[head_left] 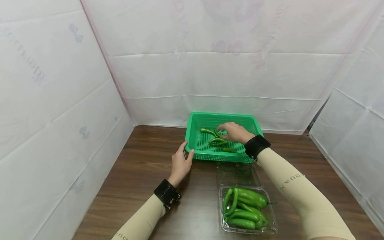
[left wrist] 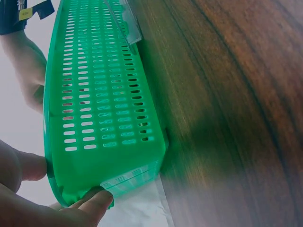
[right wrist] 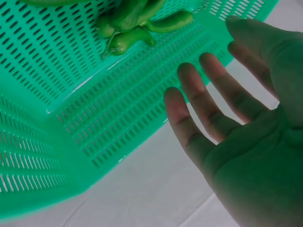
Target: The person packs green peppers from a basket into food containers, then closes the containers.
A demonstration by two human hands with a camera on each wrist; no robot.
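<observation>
A green perforated basket stands at the back of the wooden table, with several green peppers lying in it. My left hand holds the basket's near left corner, thumb on the outside. My right hand hovers inside the basket above the peppers, its fingers spread and holding nothing. Nearer to me, an open clear plastic clamshell holds several more green peppers.
The clamshell's clear lid lies flat between the basket and the filled half. White sheeting walls close in the table at the back and both sides. Bare dark wood stretches left of the basket.
</observation>
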